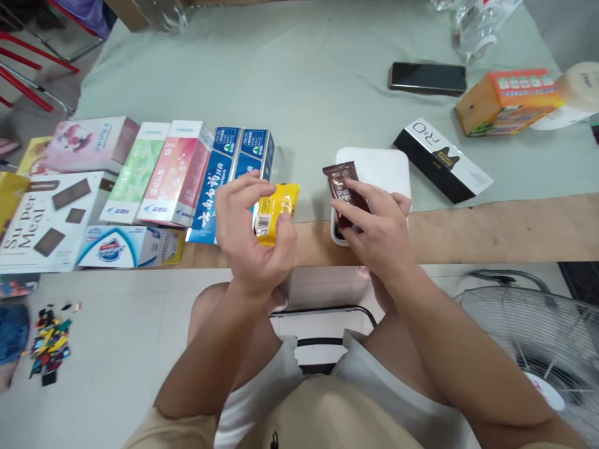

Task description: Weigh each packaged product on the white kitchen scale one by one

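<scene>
A small yellow packet (pixel 283 202) with a barcode is held between the thumb and fingers of my left hand (pixel 255 231), just in front of the blue toothpaste boxes (pixel 250 153). My right hand (pixel 381 227) has its fingers on a dark brown wrapped bar (pixel 344 187), which is tilted over a white plastic box (pixel 372 159). The hand and the bar cover much of the white box, so what lies inside is mostly hidden. Just right of it lies a black and white carton (pixel 442 162) marked "R&O".
At the left stand a green carton (pixel 133 174), a pink carton (pixel 175 171), a "Super Meal" box (pixel 51 218) and a blue-white soap box (pixel 119 246). A phone (pixel 428 78), an orange pack (pixel 508 103) and a clear bottle (pixel 477 31) lie at the right. A fan (pixel 538 337) stands beside the table.
</scene>
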Available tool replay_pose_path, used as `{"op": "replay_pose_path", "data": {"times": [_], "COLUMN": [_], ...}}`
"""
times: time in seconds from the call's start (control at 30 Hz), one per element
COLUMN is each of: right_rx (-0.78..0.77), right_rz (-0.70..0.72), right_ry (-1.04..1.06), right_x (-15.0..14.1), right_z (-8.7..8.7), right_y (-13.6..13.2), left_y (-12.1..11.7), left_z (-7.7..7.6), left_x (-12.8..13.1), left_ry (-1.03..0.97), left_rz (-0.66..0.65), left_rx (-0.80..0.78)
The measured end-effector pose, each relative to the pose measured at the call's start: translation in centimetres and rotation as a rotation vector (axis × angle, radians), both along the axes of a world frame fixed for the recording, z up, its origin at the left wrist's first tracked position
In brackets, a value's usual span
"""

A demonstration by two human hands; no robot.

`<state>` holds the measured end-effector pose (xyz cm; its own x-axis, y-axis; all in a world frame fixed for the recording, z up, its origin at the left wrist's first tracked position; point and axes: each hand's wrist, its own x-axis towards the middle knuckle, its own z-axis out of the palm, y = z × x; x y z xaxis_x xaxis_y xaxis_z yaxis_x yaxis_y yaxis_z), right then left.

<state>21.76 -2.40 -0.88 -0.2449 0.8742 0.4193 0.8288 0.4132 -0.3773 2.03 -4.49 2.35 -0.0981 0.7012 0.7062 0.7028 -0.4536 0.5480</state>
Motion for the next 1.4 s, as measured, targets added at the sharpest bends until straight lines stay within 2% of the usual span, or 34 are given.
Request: {"op": "replay_pose_path", "data": {"times": [0.1, 0.2, 0.27, 0.37, 0.47, 0.53, 0.6, 0.73, 0.93, 1.03, 1.1, 1.17, 1.27, 1.4], "right_rx": [0.028, -0.004, -0.003, 0.046, 0.073, 0.066, 0.063, 0.066, -0.016, 0.038, 0.135, 0.200, 0.120, 0.015], "right_rz": [0.055, 0.112, 0.155, 0.184, 0.036, -0.098, -0.170, -0.222, -0.208, -0.211, -0.288, -0.434, -0.636, -0.619], "right_ry": [-0.025, -0.066, -0.062, -0.015, 0.030, 0.062, 0.094, 0.117, 0.155, 0.197, 0.216, 0.217, 0.202, 0.187], "right_x": [-2.1, -3.7, -3.8, -2.5, -0.1, 1.6, 3.2, 5.5, 6.3, 7.1, 8.3, 10.0, 12.6, 14.5], "right_z": [-0.1, -0.1, 0.0, 0.2, 0.0, -0.4, -0.8, -1.6, -1.6, -1.2, -1.1, -1.5, -2.7, -4.1], "right_y": [-0.9, -1.7, -1.9, -1.6, -0.8, -0.2, 0.3, 0.8, 0.9, 1.4, 2.1, 3.1, 4.6, 5.5], "left_y": [-0.4, -1.0, -1.6, -2.9, -4.1, -4.7, -4.9, -4.8, -4.1, -3.4, -3.0, -2.6, -2.2, -1.8], "left_z": [0.0, 0.4, 0.5, 0.0, -1.3, -2.4, -3.3, -4.1, -4.5, -4.8, -5.0, -5.0, -5.0, -4.8], "left_x": [-1.0, -0.7, 0.2, 2.4, 4.7, 5.9, 6.6, 7.5, 8.6, 9.2, 9.4, 9.6, 9.7, 9.7], "left_ry": [0.028, 0.009, -0.040, -0.075, -0.031, 0.039, 0.120, 0.198, 0.240, 0.224, 0.186, 0.135, 0.076, 0.057], "left_rz": [0.034, 0.017, -0.031, -0.194, -0.367, -0.361, -0.306, -0.311, -0.293, -0.266, -0.261, -0.298, -0.386, -0.415], "left_rx": [-0.018, 0.018, 0.063, 0.028, -0.116, -0.275, -0.430, -0.529, -0.500, -0.470, -0.396, -0.282, -0.163, -0.143]}}
